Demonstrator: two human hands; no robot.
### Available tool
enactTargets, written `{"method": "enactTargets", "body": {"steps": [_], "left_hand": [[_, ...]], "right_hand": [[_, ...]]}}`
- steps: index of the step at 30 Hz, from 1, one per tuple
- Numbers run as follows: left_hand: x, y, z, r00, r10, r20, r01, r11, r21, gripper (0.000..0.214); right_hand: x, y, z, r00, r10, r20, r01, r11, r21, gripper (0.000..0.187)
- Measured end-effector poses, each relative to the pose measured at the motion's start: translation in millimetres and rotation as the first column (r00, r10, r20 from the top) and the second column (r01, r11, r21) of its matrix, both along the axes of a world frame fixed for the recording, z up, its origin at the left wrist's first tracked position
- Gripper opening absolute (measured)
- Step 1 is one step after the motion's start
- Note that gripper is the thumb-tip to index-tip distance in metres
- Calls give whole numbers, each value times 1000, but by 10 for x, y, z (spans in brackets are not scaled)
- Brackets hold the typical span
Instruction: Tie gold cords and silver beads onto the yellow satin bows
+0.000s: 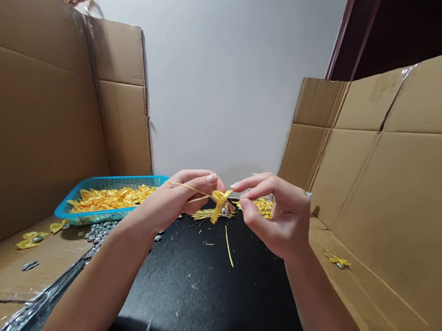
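My left hand [176,197] and my right hand [280,214] meet above a black work surface [197,287]. Between their fingertips is a small yellow ribbon bow [220,202] with a silvery piece at its middle. The left hand's fingers are closed on the bow, and a thin gold thread [185,186] runs across them. The right hand pinches at the bow's right side. Under the hands lies a bundle of gold threads [208,215], and one loose gold thread piece [229,246] lies on the black surface.
A blue plastic basket [76,210] with yellow ribbon bows sits at the left. Several small silvery pieces [100,231] lie in front of it. Finished yellow bows lie on the cardboard at left [32,239] and right [337,260]. Cardboard walls [406,184] stand on both sides.
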State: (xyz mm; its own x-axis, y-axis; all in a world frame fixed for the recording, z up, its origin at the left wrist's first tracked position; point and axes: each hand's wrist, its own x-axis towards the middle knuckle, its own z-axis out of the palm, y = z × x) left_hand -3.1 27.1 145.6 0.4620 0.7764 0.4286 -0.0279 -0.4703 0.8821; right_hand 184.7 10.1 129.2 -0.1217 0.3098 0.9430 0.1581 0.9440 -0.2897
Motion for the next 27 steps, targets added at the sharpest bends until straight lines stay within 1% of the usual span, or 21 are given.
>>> {"method": "enactTargets", "body": {"steps": [3, 5, 6, 8, 10, 12, 13, 15, 16, 18, 20, 21, 23, 25, 27], "left_hand": [[30, -19, -6, 997, 56, -45, -55, 998, 27, 26], [53, -20, -16, 991, 119, -68, -113, 989, 91, 23], [60, -14, -23, 985, 144, -93, -131, 983, 132, 23], [61, 8, -36, 970, 180, -163, -146, 969, 198, 26], [41, 37, -40, 953, 206, -223, -155, 962, 226, 29], [2, 71, -27, 946, 235, -226, -184, 957, 225, 28], [-23, 90, -16, 952, 240, -191, -198, 956, 216, 25], [-76, 141, 8, 978, 196, -73, -183, 971, 155, 19], [-103, 172, 17, 990, 139, 1, -139, 985, 104, 17], [-150, 241, 23, 992, -6, 128, 7, 1000, -7, 17], [-183, 304, 18, 973, -129, 190, 148, 985, -85, 19], [-193, 326, 13, 966, -169, 195, 193, 975, -111, 20], [-203, 343, 6, 966, -198, 168, 224, 962, -154, 22], [-205, 322, 7, 979, -176, 105, 192, 965, -177, 24], [-206, 271, 16, 989, -147, 29, 150, 971, -186, 27]], "right_hand": [[-18, -43, 18, 1000, -8, 26, 5, 996, 89, 13], [-36, -51, 16, 999, 21, 44, -25, 996, 88, 12], [-44, -44, 9, 998, 44, 52, -46, 997, 54, 11], [-56, -6, -14, 994, 92, 61, -89, 994, -60, 10], [-58, 57, -42, 990, 133, 43, -124, 977, -172, 8], [-49, 132, -63, 985, 173, 14, -165, 955, -245, 8], [-42, 167, -69, 980, 197, -6, -192, 943, -271, 9], [-27, 223, -72, 966, 252, -52, -255, 915, -314, 10], [-22, 242, -71, 955, 286, -76, -295, 896, -332, 12], [-18, 263, -65, 923, 365, -119, -383, 850, -362, 13], [-24, 270, -61, 884, 442, -155, -466, 796, -386, 13], [-28, 273, -60, 866, 471, -169, -498, 772, -396, 14], [-37, 283, -61, 839, 512, -186, -540, 735, -410, 14], [-41, 305, -60, 827, 528, -192, -556, 720, -416, 16], [-35, 337, -59, 826, 526, -200, -558, 717, -418, 17]]}}
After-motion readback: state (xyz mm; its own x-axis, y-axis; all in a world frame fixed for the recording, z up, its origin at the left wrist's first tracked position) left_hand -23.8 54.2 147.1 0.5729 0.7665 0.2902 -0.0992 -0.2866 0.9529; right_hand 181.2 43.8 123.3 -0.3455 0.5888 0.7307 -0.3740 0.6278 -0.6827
